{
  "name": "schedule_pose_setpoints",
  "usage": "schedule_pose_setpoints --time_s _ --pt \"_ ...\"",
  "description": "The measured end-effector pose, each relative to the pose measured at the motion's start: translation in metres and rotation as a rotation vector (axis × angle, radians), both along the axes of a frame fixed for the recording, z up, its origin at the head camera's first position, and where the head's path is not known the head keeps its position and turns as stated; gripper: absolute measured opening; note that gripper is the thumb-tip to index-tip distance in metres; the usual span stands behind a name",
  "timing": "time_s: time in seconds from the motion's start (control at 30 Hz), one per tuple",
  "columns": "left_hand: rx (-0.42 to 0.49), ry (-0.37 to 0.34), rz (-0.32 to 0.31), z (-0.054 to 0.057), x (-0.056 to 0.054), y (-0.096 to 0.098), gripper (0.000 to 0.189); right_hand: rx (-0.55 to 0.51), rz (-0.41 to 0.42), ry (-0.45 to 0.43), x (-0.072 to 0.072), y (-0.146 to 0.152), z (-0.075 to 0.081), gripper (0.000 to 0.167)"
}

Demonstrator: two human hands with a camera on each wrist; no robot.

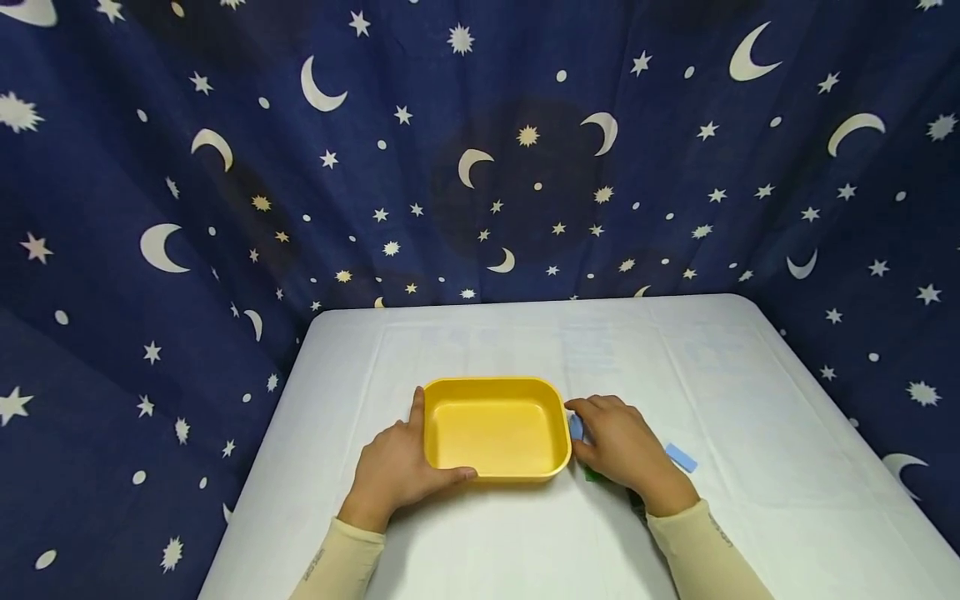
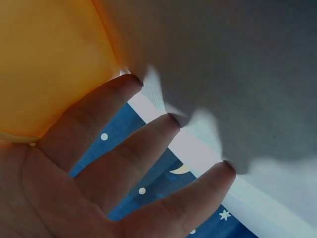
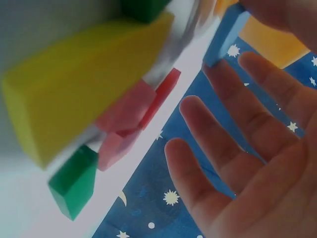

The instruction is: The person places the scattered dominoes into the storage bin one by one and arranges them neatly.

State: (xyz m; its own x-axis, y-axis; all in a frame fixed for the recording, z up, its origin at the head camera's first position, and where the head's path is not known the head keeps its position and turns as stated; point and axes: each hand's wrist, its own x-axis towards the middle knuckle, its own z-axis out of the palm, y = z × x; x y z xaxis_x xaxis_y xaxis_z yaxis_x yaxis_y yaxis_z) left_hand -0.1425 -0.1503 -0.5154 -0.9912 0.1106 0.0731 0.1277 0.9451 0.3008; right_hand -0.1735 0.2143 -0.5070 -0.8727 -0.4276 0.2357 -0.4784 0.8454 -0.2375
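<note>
Clearly, my right grip (image 1: 622, 442) pinches a small blue block (image 3: 227, 35) between thumb and fingers, just beside the right wall of the yellow box (image 1: 497, 433); whether the block touches that wall I cannot tell. My left grip (image 1: 408, 467) has its fingers straight and spread, the index along the box's left wall and the thumb along its near side, touching rather than clasping; the box sits upright on the white bench (image 1: 495, 550).

I judge the block light, stiff and hardly fragile, perhaps slick on its flat faces; its long sides look best for pinching, fingertips set squarely against twisting. The box seems smooth, light plastic with rounded corners, likely to slide if bumped; just under its rim should give the surest hold.

Near my right grip lie a chunky yellow block (image 3: 74, 89), red blocks (image 3: 161, 98) and a green block (image 3: 74, 181), all straight-edged; a flat blue strip (image 1: 681, 457) lies to its right; a softly folded curtain (image 1: 525, 83) hangs behind, printed with pale moons.
</note>
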Motion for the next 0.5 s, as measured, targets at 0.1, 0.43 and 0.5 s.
schedule_pose_setpoints --time_s 0.1,0.43,0.5 --pt "0.012 0.002 -0.009 0.000 -0.002 0.000 0.166 -0.022 -0.047 0.003 -0.003 0.001 0.005 0.054" --pt "0.027 -0.004 -0.002 -0.001 -0.001 0.000 0.165 -0.055 -0.093 0.047 -0.012 -0.005 0.026 0.053" --pt "0.029 0.000 -0.002 0.001 0.000 -0.001 0.164 -0.063 -0.074 0.062 -0.014 -0.008 0.030 0.051"
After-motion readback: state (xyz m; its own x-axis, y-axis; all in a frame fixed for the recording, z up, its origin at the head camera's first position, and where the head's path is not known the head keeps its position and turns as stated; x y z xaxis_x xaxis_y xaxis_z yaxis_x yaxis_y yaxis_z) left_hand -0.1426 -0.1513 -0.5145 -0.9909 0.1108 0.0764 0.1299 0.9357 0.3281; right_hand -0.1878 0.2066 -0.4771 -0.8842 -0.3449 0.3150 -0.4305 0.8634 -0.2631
